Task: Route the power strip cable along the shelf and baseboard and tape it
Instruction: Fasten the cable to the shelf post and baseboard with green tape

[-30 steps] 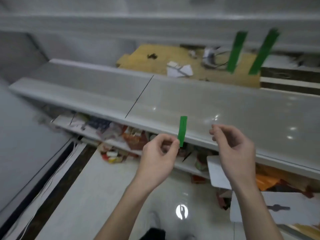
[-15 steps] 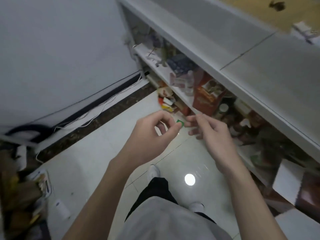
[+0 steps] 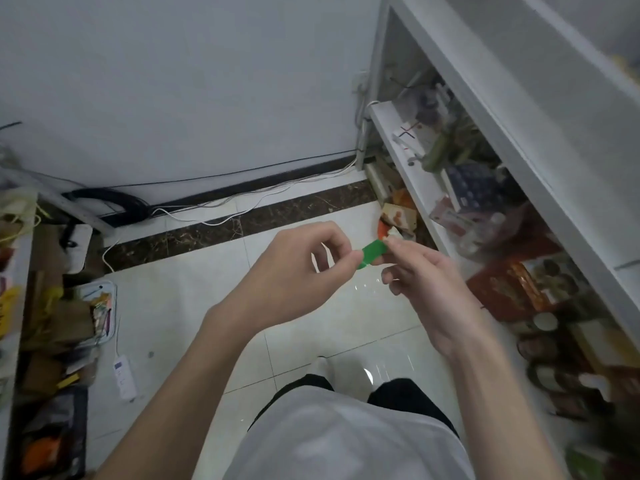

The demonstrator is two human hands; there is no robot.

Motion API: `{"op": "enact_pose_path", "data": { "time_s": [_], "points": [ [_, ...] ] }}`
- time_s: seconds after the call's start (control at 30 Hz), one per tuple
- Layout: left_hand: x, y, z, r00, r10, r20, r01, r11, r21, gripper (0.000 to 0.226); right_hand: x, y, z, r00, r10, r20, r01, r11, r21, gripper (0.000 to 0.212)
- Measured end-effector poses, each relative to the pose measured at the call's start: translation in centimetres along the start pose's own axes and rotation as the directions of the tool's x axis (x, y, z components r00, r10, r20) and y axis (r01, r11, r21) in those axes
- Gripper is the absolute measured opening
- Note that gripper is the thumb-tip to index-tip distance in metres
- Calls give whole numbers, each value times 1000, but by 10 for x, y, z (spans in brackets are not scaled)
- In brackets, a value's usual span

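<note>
tiled floor (image 3: 173, 323) bears, seemingly, power strip (image 3: 124, 377).

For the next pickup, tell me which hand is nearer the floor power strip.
Left. The left hand sits right of the power strip; the right hand is farther right.

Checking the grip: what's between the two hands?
A short green tape strip, one end pinched by the left hand, the other by the right hand, in the head view.
</note>
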State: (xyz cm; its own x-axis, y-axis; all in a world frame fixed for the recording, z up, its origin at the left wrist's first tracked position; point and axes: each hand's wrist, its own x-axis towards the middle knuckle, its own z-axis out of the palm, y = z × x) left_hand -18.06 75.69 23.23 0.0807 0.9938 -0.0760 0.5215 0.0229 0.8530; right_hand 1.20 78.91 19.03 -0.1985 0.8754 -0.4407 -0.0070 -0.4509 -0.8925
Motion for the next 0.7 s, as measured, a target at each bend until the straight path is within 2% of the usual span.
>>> {"op": "enact_pose_path", "data": {
  "time_s": [0.13, 0.3, 0.53, 0.7],
  "points": [
    [33, -21, -24, 998, -58, 2, 58, 998, 37, 16, 44, -17, 14, 1000, -21, -7, 21, 998, -56, 15],
    [88, -41, -39, 989, -150, -9, 150, 983, 106, 14, 110, -40, 14, 997, -74, 17, 75, 987, -144, 11],
    [191, -54, -54, 955, -287, -78, 284, 958, -48, 10, 221, -85, 0, 989, -96, 108, 116, 975, -191, 7],
    [259, -76, -70, 922, -386, -42, 376, 914, -153, 9, 299, -111, 7, 983, -73, 170, 110, 969, -221, 7]
  ]
}}
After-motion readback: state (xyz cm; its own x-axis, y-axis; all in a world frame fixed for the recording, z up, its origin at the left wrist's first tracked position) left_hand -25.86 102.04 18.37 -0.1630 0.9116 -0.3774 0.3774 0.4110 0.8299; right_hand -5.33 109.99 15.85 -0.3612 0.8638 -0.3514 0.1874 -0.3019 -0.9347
